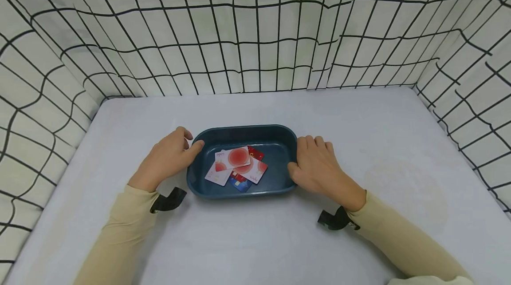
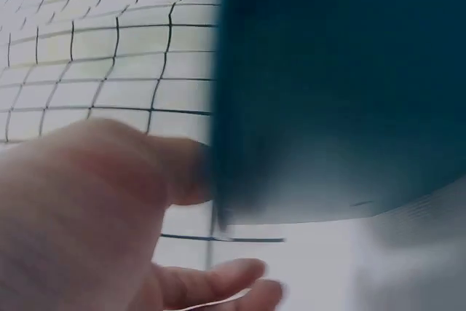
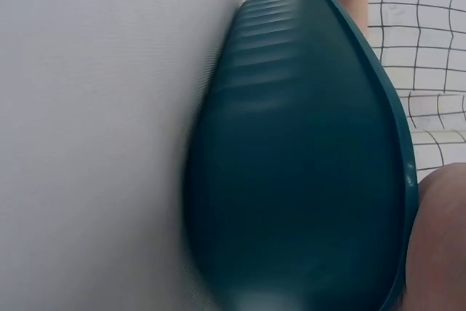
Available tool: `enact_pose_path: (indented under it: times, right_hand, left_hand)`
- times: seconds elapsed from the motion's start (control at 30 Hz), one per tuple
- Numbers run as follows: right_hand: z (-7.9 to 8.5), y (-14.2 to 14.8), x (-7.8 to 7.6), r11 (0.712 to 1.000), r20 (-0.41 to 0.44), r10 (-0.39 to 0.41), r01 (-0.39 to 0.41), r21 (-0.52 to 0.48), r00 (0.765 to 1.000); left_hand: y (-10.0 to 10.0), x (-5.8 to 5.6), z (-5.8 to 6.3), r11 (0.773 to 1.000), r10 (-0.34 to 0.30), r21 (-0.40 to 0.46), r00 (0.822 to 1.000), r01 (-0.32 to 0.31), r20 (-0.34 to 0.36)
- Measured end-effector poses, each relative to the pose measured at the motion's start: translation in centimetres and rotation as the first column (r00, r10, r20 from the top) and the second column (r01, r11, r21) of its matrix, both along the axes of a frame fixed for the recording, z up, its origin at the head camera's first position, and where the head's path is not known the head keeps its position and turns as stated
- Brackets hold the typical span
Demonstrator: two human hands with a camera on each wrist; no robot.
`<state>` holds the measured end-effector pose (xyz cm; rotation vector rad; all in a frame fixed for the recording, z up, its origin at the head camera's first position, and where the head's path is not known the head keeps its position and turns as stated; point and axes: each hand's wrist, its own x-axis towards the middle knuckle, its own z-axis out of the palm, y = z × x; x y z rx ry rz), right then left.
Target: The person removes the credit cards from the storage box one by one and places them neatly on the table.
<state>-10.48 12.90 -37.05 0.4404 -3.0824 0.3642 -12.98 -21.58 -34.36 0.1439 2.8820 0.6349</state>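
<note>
A dark teal tray (image 1: 275, 178) lies in the middle of the white table. Inside it several bank-style cards (image 1: 250, 170) overlap in a loose pile, white with red circles, red, and blue. My right hand (image 1: 317, 165) grips the tray's right end, thumb over the rim and fingers along the outside. At the left end my left hand (image 1: 169, 156) touches the rim with its thumb. In the left wrist view, the fingers (image 2: 218, 282) of that hand are loosely bent and stand apart from the tray's wall. The right wrist view shows the tray's long outer side.
White table surface (image 1: 255, 240) surrounds the tray. A black grid mesh over pale walls (image 1: 247, 45) encloses the back and both sides. Dark wrist mounts (image 1: 169, 199) sit at the cuffs of the beige sleeves (image 1: 119, 236).
</note>
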Motion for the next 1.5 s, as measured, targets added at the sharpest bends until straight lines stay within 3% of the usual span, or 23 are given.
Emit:
enact_pose_path:
  times: [0.17,0.27,0.4,0.57,0.7,0.83,1.07,1.17,1.27,1.5]
  right_hand:
    - [0.8,0.3,-0.4,1.000,0.087,-0.017,0.018,-0.013,0.996]
    - [1.8,0.6,-0.8,0.998,0.107,-0.026,0.031,-0.046,0.994]
    - [3.0,0.5,-1.2,0.992,0.066,-0.011,0.020,-0.124,0.998]
    - [3.6,-0.8,-1.4,0.981,-0.012,0.065,-0.066,-0.181,0.998]
    - [3.4,-2.2,-1.5,0.956,-0.052,0.182,-0.189,-0.223,0.982]
    - [2.7,-3.0,-1.5,0.920,-0.078,0.273,-0.284,-0.270,0.959]
    - [1.4,-3.7,-1.8,0.887,-0.107,0.321,-0.339,-0.313,0.941]
    - [1.0,-3.9,-2.0,0.877,-0.118,0.336,-0.356,-0.323,0.934]
    - [0.6,-4.1,-2.1,0.871,-0.136,0.348,-0.374,-0.318,0.927]
    - [0.1,-4.2,-2.3,0.885,-0.133,0.393,-0.413,-0.215,0.910]
  left_hand:
    - [-0.2,-0.5,-0.9,0.992,0.035,0.116,0.995,-0.046,0.097]
    - [0.0,-0.6,-1.4,0.981,0.050,0.180,0.995,-0.065,0.086]
    - [0.6,-0.6,-1.8,0.967,0.085,0.234,0.994,-0.098,0.065]
    - [1.1,-0.6,-2.3,0.953,0.122,0.273,0.991,-0.134,0.061]
    - [1.2,-0.5,-2.9,0.945,0.141,0.291,0.989,-0.148,0.045]
    - [1.2,-0.4,-3.2,0.956,0.135,0.265,0.991,-0.128,-0.009]
    - [1.2,-0.1,-3.2,0.990,0.097,0.115,0.978,-0.076,-0.187]
    - [1.3,-0.1,-3.1,0.997,0.076,0.053,0.964,-0.065,-0.256]
    - [1.5,-0.1,-3.0,0.998,0.047,-0.027,0.938,-0.060,-0.343]
    - [1.6,0.2,-2.9,0.984,-0.029,-0.162,0.846,-0.068,-0.532]
